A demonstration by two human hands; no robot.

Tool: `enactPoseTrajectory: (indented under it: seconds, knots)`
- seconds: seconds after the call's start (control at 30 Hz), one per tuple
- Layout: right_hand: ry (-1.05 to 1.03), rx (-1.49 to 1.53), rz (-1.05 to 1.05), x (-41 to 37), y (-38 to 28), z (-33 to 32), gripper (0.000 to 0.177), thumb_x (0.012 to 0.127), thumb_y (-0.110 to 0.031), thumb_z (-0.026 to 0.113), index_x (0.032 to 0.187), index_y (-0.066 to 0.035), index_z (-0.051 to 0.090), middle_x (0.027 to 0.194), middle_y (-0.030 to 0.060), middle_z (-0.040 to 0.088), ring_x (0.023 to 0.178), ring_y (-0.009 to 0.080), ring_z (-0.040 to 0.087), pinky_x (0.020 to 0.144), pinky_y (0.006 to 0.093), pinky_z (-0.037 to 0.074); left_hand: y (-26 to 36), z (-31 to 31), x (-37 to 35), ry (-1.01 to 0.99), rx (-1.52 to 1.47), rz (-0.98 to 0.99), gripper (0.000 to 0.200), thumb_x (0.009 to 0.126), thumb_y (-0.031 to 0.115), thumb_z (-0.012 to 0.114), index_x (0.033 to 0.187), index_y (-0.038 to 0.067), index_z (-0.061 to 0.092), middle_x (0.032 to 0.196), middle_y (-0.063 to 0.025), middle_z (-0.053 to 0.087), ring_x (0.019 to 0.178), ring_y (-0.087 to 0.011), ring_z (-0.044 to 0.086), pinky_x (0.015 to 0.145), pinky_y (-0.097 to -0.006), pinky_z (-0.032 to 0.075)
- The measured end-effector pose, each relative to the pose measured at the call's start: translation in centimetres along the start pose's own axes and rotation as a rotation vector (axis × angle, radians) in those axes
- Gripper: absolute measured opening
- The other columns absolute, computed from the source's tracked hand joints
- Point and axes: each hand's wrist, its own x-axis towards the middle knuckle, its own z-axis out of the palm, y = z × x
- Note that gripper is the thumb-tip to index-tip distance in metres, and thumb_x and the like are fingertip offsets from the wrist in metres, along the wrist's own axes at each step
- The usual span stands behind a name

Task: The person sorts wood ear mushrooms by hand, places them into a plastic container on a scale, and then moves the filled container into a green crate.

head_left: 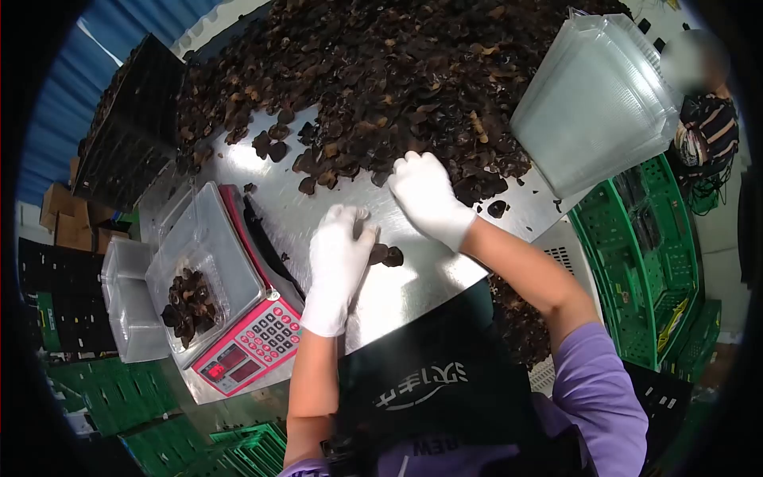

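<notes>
My left hand (340,258), in a white glove, is over the metal table between the scale and the pile. Its fingers are loosely curled, the thumb stands apart, and nothing shows in it. A couple of dark wood ear mushrooms (386,254) lie right beside it. At the near edge of a large heap of wood ear mushrooms (373,95), my right hand (429,197), also white-gloved, is closed with fingers folded under; what they hold, if anything, is hidden. A clear plastic tray with wood ear mushrooms (191,306) rests on the pink-and-white digital scale (253,342), left of my left hand.
Stacked clear plastic trays (600,107) stand at the right table edge, with more trays (127,294) beside the scale. A black crate (131,119) is at the back left. Green crates (636,254) stand on the right. Another person (706,135) is at the far right.
</notes>
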Motion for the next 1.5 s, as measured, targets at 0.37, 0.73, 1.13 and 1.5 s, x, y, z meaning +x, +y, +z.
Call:
enactPoseTrajectory:
  seconds: [0.37,0.73,1.13,1.5]
  knots:
    - [-0.469,-0.046,0.661,-26.1,5.7,-12.2,0.02,0.072,-0.011,0.07,0.092,-0.011,0.073,0.075,0.0144,0.068,0.073,0.0308,0.067,0.072,0.0403,0.053,0.3,3.9,6.4,0.016,0.304,0.059,0.021,0.075,0.022,0.073,0.083,0.004,0.066,0.09,-0.0138,0.064,0.086,-0.0312,0.065,0.076,-0.0431,0.053]
    - [0.214,0.415,0.458,-9.5,-0.4,-4.8,0.03,0.075,-0.01,0.068,0.105,-0.008,0.067,0.091,0.0073,0.062,0.088,0.0265,0.061,0.075,0.0376,0.05,-1.5,-2.9,-3.8,-0.127,-0.02,-0.033,0.021,0.079,0.023,0.076,0.085,0.005,0.066,0.088,-0.0129,0.066,0.081,-0.0327,0.065,0.072,-0.0401,0.051]
    - [0.243,0.658,0.462,-12.9,-2.3,-3.8,0.018,0.078,-0.002,0.068,0.095,-0.007,0.071,0.091,0.0072,0.066,0.084,0.025,0.063,0.074,0.0345,0.05,-2.9,1.3,-0.6,0.172,0.434,-0.007,0.047,0.084,0.009,0.063,0.13,0.004,0.055,0.125,-0.0205,0.055,0.11,-0.0358,0.058,0.09,-0.0431,0.051]
    - [0.384,0.506,0.613,-18.1,-0.2,-5.4,0.015,0.076,0.0,0.069,0.089,-0.007,0.071,0.088,0.0072,0.067,0.081,0.0247,0.064,0.072,0.0345,0.051,-5.1,2.5,3.5,0.151,0.599,-0.052,0.009,0.08,0.011,0.062,0.076,0.003,0.065,0.077,-0.0176,0.068,0.071,-0.0295,0.07,0.064,-0.0395,0.055]
